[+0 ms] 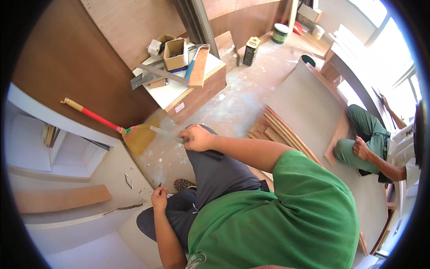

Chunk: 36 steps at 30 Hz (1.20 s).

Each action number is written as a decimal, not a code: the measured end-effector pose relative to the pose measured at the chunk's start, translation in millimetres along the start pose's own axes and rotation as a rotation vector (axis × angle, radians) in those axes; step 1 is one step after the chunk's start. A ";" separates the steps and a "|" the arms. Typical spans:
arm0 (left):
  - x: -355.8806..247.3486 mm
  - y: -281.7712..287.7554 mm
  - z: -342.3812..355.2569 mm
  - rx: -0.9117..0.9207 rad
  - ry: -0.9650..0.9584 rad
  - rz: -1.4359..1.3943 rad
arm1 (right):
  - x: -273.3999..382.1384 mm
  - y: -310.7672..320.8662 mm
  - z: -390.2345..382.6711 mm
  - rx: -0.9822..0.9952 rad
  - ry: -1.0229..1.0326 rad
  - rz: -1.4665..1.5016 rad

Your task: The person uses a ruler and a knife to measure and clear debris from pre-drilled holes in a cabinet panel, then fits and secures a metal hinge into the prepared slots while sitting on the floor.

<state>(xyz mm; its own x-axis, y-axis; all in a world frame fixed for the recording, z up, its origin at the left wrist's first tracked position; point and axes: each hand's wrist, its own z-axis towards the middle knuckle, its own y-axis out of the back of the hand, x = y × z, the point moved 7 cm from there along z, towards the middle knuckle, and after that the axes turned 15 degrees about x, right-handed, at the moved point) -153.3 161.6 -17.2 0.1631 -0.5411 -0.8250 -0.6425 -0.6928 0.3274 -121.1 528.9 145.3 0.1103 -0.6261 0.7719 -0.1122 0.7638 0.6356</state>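
Note:
My right hand (197, 138), over my thigh, is closed on a thin, pale strip-like tool (163, 133), which points left toward the straw broom (141, 136) with its red handle. My left hand (160, 198) hangs beside my left leg with its fingers curled, and whatever may be in them is too small to make out. On the white cabinet surface to my left lie a curved wooden board (62, 198) and small metal pieces (130, 181).
A plywood box (197, 98) bears open cartons (176, 54), a hammer and flat tools. A metal can (251, 51) and buckets (280, 34) stand behind. Stacked timber strips (286, 136) edge a large board (304, 98) on the right, where another person (380, 148) sits low.

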 end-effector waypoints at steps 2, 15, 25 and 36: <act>5.4 -2.8 -1.5 0.000 0.029 0.177 | -0.1 -4.9 4.0 -0.042 0.061 -0.017; -37.9 -0.5 -39.4 -0.028 -0.042 0.453 | -2.2 -27.7 10.1 0.161 -0.178 0.445; -37.1 95.5 -179.7 -0.554 0.095 0.482 | -3.9 -20.2 6.2 0.171 -0.165 0.436; -19.1 99.1 -199.2 -0.686 0.036 0.193 | 20.0 -31.8 13.7 0.202 -0.127 0.324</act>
<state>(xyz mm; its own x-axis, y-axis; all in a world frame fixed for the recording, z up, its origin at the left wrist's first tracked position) -70.9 8.3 122.7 0.1265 -0.6918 -0.7110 -0.0480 -0.7201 0.6922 -128.9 490.0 140.7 -0.0846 -0.3819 0.9203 -0.3145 0.8867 0.3390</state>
